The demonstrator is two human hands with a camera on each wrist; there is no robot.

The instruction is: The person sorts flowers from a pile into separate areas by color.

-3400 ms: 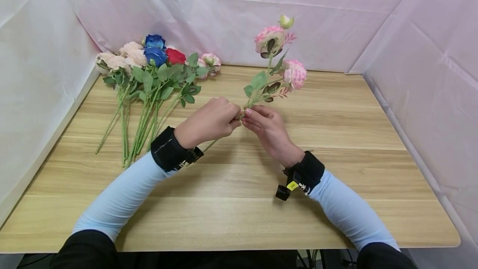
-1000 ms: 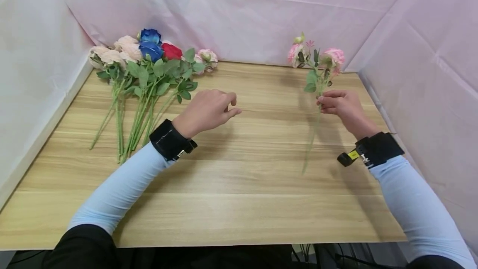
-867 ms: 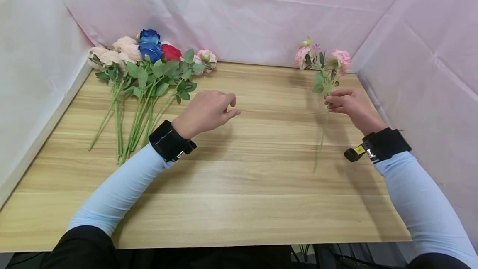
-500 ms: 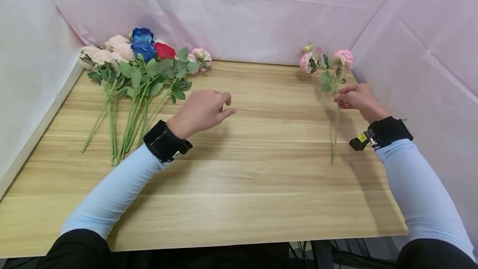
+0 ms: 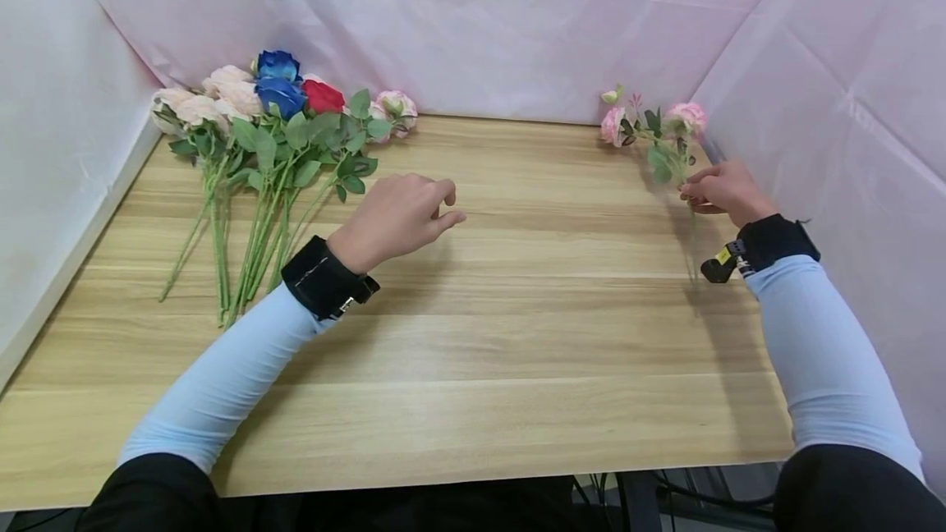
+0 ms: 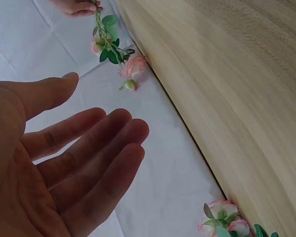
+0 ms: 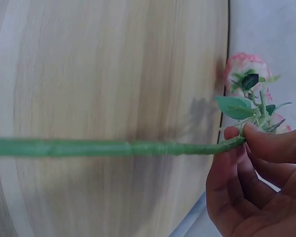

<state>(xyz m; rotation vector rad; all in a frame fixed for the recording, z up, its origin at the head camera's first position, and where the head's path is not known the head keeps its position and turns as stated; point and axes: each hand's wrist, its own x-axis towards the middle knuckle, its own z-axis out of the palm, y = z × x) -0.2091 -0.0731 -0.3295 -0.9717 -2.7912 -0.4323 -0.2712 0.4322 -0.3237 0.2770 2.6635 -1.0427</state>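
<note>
Right hand (image 5: 720, 187): at the far right of the desk (image 5: 517, 335), near the back corner by the pink backdrop (image 5: 473, 31). Fingers curled, thumb and fingertips pinching the green stem of a pink flower sprig (image 5: 654, 134) just below its leaves. Wrist view shows the stem running out level from the pinch, above the desk surface, with the blooms beyond the fingers toward the backdrop. Forearm in a light blue sleeve (image 5: 828, 360), black wrist strap behind the hand.

Left hand (image 5: 399, 216): over the middle of the desk, palm down, fingers loose and slightly spread, holding nothing. Its wrist view shows the fingers nearly straight. Whether it rests on the desk or sits just above it cannot be told.

A bunch of flowers (image 5: 273, 134) lies on the desk at back left, well apart from the sprig: cream, blue, red and pink heads toward the backdrop, stems toward the person.

Hard to make out: the lower stem of the sprig is blurred in the head view and passes behind the right hand; its end is cut off in the wrist view.
</note>
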